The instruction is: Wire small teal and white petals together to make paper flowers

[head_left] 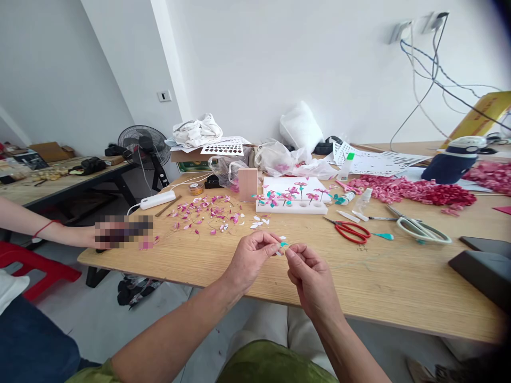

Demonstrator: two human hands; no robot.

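My left hand (254, 254) is closed in a pinch on a small teal petal-like piece (283, 244) above the table's front edge. Close beside it, my right hand (310, 274) also pinches, its fingertips almost meeting the left ones; what lies between them is too small to make out. White petals (257, 222) are scattered on the table just beyond my hands. Farther back, pink and teal flowers (287, 197) on thin stems stand in a white holder (293, 209). Loose pink petals and buds (213, 211) are spread to the left.
Red-handled scissors (345, 229), a teal-tipped piece (384, 236) and pale-handled shears (423, 234) lie at right. Behind are a clear bottle (363, 203), pink blossoms (419, 191) and a dark blue flask (449, 162). At left, a co-worker's arm (66, 234) reaches over the table.
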